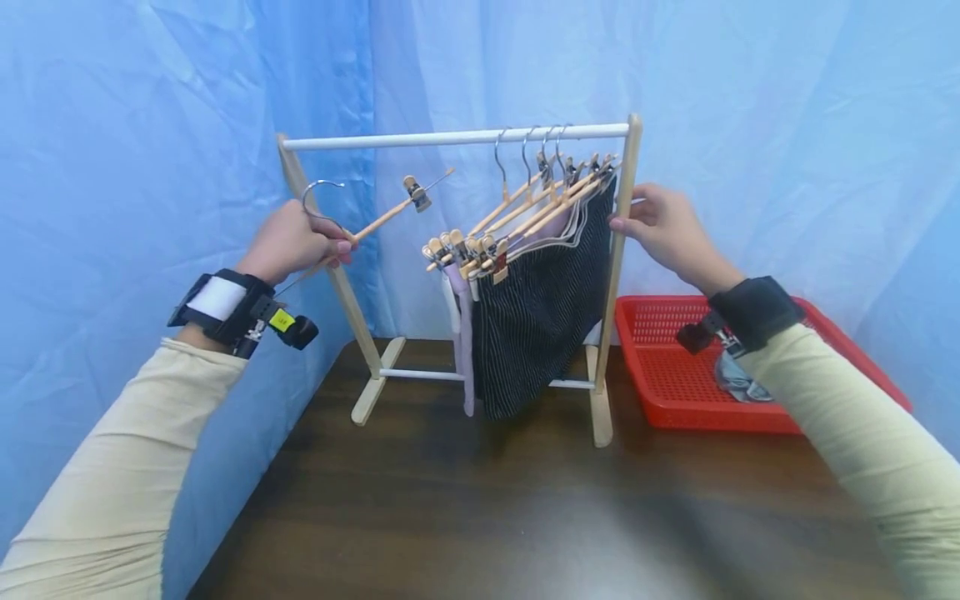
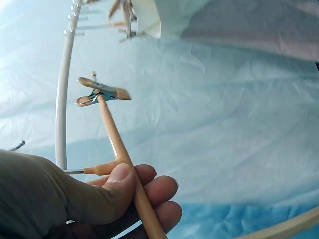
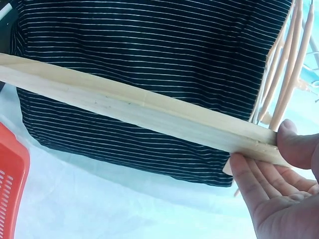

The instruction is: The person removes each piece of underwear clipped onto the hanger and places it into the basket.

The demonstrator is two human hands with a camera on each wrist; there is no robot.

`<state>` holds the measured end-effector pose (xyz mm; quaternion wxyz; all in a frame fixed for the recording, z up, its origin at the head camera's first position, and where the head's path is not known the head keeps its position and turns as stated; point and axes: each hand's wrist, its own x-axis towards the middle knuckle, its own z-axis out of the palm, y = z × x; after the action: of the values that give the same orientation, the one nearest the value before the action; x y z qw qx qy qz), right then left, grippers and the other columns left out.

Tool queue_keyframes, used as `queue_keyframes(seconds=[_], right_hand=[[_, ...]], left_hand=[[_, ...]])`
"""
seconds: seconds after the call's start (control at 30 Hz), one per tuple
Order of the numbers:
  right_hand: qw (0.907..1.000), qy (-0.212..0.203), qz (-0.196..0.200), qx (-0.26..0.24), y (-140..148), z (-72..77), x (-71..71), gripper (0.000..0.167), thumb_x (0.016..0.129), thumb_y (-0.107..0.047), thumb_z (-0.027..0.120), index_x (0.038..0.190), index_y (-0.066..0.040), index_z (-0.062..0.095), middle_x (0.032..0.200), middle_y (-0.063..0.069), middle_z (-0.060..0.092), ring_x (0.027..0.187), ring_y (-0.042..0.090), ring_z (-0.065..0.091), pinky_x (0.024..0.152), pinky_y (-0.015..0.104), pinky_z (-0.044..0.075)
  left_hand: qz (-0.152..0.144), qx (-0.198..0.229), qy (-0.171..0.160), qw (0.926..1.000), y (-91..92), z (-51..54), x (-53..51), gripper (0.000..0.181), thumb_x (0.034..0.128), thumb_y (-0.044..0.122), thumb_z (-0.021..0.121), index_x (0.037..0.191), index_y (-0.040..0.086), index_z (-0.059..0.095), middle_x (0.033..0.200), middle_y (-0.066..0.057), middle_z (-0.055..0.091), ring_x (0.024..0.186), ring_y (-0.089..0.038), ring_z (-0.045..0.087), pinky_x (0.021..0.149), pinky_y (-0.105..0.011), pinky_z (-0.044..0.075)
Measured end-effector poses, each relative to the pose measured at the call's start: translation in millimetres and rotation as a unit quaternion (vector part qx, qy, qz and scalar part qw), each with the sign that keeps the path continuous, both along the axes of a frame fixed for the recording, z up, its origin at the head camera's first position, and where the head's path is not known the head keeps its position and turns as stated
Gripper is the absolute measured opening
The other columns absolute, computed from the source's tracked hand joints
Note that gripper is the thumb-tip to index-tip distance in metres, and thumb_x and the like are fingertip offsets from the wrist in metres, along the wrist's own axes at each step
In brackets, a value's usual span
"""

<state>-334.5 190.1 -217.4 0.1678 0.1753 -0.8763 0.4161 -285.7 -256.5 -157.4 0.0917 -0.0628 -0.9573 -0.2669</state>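
My left hand (image 1: 288,242) pinches a wooden clip hanger (image 1: 384,220) near its middle, thumb against fingers, beside the left post of a small clothes rack (image 1: 450,138). The hanger's metal hook points up, off the rail. A clip (image 2: 119,93) on its bar shows in the left wrist view, with no garment in it. With thumb and fingers on either side, my right hand (image 1: 671,233) holds the rack's right post (image 3: 144,107) near the top. Several hangers (image 1: 517,208) hang close together at the rail's right end, carrying a black pinstriped garment (image 1: 536,325) and a lilac one (image 1: 467,358).
A red plastic basket (image 1: 648,412) stands right of the rack, with a grey-blue cloth (image 1: 738,382) inside, partly hidden by the right forearm. The rack's feet rest on a dark wooden table (image 1: 450,517). Light blue curtains (image 1: 465,67) surround the table at the back and sides.
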Motion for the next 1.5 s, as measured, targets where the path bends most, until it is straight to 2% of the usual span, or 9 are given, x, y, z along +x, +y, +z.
queue_keyframes(seconds=[0.17,0.37,0.47,0.57,0.67,0.8,1.0,1.27,1.5], right_hand=[[1.0000,0.005,-0.007,0.003,-1.5,-0.4,1.7,0.043,0.102,-0.014,0.062,0.140,0.004,0.051,0.130,0.032,0.063,0.125,0.045,0.062,0.106,0.059,0.049],[0.9998,0.004,-0.017,0.004,-3.7,0.2,2.5,0.043,0.102,-0.014,0.062,0.140,0.004,0.051,0.130,0.031,0.064,0.125,0.044,0.062,0.106,0.059,0.049],[0.9997,0.005,-0.022,0.005,-4.4,-0.1,1.8,0.043,0.102,-0.015,0.062,0.140,0.003,0.052,0.130,0.031,0.064,0.125,0.044,0.062,0.105,0.059,0.049],[0.9996,0.007,-0.026,0.006,-5.3,-0.6,0.9,0.043,0.102,-0.014,0.062,0.140,0.004,0.052,0.129,0.031,0.064,0.124,0.044,0.063,0.105,0.059,0.049],[0.9996,0.006,-0.028,0.006,-6.0,-0.7,0.4,0.043,0.102,-0.013,0.062,0.140,0.004,0.052,0.129,0.031,0.064,0.124,0.044,0.063,0.104,0.058,0.050],[0.9996,0.008,-0.028,0.002,-7.3,0.3,-0.1,0.043,0.101,-0.012,0.063,0.139,0.004,0.053,0.128,0.032,0.065,0.123,0.045,0.063,0.104,0.058,0.050],[0.9995,0.012,-0.029,0.000,-9.0,0.5,-0.6,0.042,0.101,-0.010,0.063,0.138,0.005,0.054,0.127,0.032,0.065,0.122,0.045,0.063,0.104,0.058,0.051],[0.9994,0.024,-0.025,0.005,-12.6,0.7,-0.4,0.040,0.101,-0.010,0.063,0.137,0.005,0.055,0.124,0.031,0.067,0.121,0.044,0.065,0.101,0.058,0.051],[0.9990,0.030,-0.033,0.006,-12.6,2.2,2.3,0.037,0.100,-0.010,0.064,0.134,0.005,0.058,0.123,0.032,0.067,0.119,0.045,0.065,0.098,0.058,0.052]], left_hand=[[0.005,-0.012,-0.004,0.9999,-3.8,13.2,-13.8,0.029,0.1024,0.015,0.062,0.119,-0.008,0.071,0.093,-0.018,0.078,0.092,-0.037,0.073,0.082,-0.046,0.050],[0.048,-0.014,-0.011,0.9987,-2.2,34.4,-31.7,0.031,0.1031,0.018,0.061,0.121,-0.006,0.071,0.085,-0.011,0.079,0.075,-0.018,0.073,0.088,-0.050,0.051],[0.063,-0.032,-0.020,0.9973,-2.1,44.4,-41.0,0.033,0.1036,0.020,0.060,0.123,-0.005,0.070,0.078,-0.005,0.078,0.072,-0.016,0.074,0.091,-0.051,0.051],[0.071,-0.054,-0.032,0.9955,-3.4,51.9,-48.1,0.035,0.1039,0.021,0.060,0.124,-0.005,0.069,0.071,0.003,0.075,0.070,-0.014,0.073,0.087,-0.048,0.051],[0.075,-0.059,-0.046,0.9944,-5.4,56.6,-53.0,0.036,0.1040,0.022,0.059,0.126,-0.006,0.067,0.067,0.007,0.072,0.067,-0.012,0.072,0.078,-0.041,0.052],[0.086,-0.054,-0.064,0.9928,-8.0,59.0,-59.0,0.038,0.1048,0.021,0.057,0.128,-0.008,0.065,0.064,0.008,0.070,0.062,-0.009,0.069,0.067,-0.032,0.051],[0.098,-0.056,-0.082,0.9902,-14.1,55.1,-65.9,0.037,0.1058,0.021,0.054,0.127,-0.008,0.064,0.066,0.004,0.070,0.064,-0.013,0.068,0.069,-0.032,0.048],[0.105,-0.047,-0.086,0.9896,-19.8,48.1,-63.5,0.037,0.1049,0.019,0.055,0.128,-0.008,0.064,0.070,0.000,0.073,0.069,-0.017,0.070,0.067,-0.033,0.050],[0.101,-0.070,-0.102,0.9871,-19.1,46.3,-62.1,0.039,0.1047,0.021,0.055,0.131,-0.007,0.062,0.071,0.001,0.074,0.067,-0.015,0.071,0.066,-0.032,0.049]])
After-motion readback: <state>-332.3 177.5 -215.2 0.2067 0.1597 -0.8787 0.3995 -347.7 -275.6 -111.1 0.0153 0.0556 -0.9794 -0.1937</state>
